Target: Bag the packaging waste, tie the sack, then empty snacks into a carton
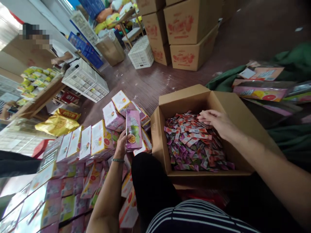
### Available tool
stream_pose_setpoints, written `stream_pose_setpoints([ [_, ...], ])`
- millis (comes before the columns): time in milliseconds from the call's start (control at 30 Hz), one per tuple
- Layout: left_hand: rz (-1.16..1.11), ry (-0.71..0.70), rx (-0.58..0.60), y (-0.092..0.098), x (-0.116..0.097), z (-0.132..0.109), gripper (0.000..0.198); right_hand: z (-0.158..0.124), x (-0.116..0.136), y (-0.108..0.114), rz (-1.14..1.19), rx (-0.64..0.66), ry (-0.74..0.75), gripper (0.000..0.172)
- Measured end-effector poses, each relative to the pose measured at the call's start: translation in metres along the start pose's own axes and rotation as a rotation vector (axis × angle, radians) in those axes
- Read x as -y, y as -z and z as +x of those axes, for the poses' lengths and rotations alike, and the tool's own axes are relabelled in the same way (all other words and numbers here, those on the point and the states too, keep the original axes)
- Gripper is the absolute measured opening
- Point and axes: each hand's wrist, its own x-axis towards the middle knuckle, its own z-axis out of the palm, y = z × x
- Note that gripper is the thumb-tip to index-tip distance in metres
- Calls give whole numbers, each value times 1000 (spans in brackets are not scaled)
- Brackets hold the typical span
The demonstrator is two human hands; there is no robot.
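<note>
My left hand (120, 145) grips the lower edge of a small purple carton (133, 127) with fruit printed on it. The small carton is held over several similar boxes just left of my knee. My right hand (212, 120) reaches over a large open cardboard box (184, 97). Its fingers are stretched out above the far side of the contents, and I see nothing held in them. Inside the box lies a heap of small pink, red and purple sachets (191, 142). Whether my fingertips touch the sachets I cannot tell.
Rows of fruit-printed boxes (85, 142) fill the left side. Flattened cartons (262, 90) lie on green cloth at the right. Stacked large cardboard boxes (184, 58) and a white crate (141, 51) stand ahead. A person (64, 56) is at a table on the far left.
</note>
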Motion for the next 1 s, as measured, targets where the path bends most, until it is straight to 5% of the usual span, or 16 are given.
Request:
stream_pose_setpoints([
  [67, -178, 1, 128, -20, -26, -14, 50, -6, -1, -8, 102, 121, -29, 21],
  [200, -437, 227, 396, -82, -58, -44, 39, -19, 2, -25, 457, 423, -32, 40],
  [300, -486, 409, 580, -133, -61, -63, 46, -22, 6, -28, 592, 424, 17, 55],
  [467, -572, 367, 470, -185, -51, -77, 43, -24, 10, -21, 583, 374, -22, 46],
  [700, -606, 410, 344, -199, -41, -65, 38, -20, 6, -24, 590, 346, -142, 38],
  [867, -606, 455, 462, -193, -28, -58, 42, -14, 4, -25, 646, 389, -265, 30],
  [1000, -450, 338, 546, -186, -27, -54, 53, -16, 6, -28, 698, 419, -288, 33],
])
